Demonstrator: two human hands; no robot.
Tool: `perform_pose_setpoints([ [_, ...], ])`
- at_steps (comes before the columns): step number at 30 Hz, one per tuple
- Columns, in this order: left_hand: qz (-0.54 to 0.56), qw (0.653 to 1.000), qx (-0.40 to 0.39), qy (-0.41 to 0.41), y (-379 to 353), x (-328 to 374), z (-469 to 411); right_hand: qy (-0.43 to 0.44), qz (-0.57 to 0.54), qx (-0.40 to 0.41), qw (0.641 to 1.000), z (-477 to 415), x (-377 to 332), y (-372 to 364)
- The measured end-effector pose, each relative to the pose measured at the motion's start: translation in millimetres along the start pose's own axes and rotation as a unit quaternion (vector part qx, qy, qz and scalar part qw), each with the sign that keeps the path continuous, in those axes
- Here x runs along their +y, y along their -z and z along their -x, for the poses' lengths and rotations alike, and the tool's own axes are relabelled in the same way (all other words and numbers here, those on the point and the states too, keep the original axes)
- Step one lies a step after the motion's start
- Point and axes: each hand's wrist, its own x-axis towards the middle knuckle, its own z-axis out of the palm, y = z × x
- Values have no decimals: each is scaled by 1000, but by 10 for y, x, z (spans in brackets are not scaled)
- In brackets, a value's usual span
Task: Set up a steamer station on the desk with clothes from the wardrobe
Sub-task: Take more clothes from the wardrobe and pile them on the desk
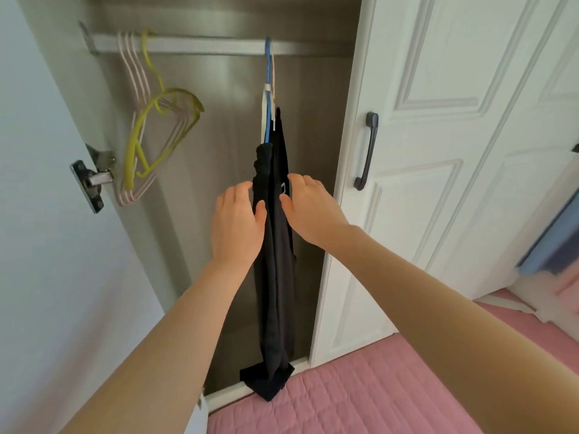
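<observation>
Inside the open wardrobe [219, 126], dark garments [275, 245] hang from a blue hanger [267, 73] on the rail [203, 45]. Left hand [236, 223] and right hand [308, 208] flank them, fingers spread, touching, not clenched.

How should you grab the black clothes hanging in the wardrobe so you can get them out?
Best to take the blue hanger by its neck just under the rail, reaching in from the front and lifting the hook up and off. The black clothes hang long and limp, their ends trailing over the wardrobe's bottom edge, so pulling the fabric would likely drag them off. The left hand and right hand flank the fabric now.
</observation>
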Motion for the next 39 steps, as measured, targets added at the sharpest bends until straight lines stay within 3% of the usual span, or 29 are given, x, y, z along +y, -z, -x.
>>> perform_pose_setpoints([
  [7, 13, 1000, -17, -2, -119, 6, -301, -24, -63, 28, 997, -655, 69, -85],
  [17, 108, 994, 1, 11, -189, -18, -572, -50, -148, 9, 988, -881, 134, -89],
  [26, 147, 983, -71, 79, -265, 186, -1375, -116, -183, 17, 976, -1295, 71, -7],
  [31, 218, 958, -86, 167, -404, 230, -1778, -212, -272, 10, 938, -1503, 30, 50],
  [36, 334, 913, -90, 214, -555, 237, -2000, -294, -382, 44, 875, -1611, 89, 77],
  [39, 391, 890, -113, 206, -562, 239, -2020, -283, -380, 46, 880, -1642, 118, 50],
])
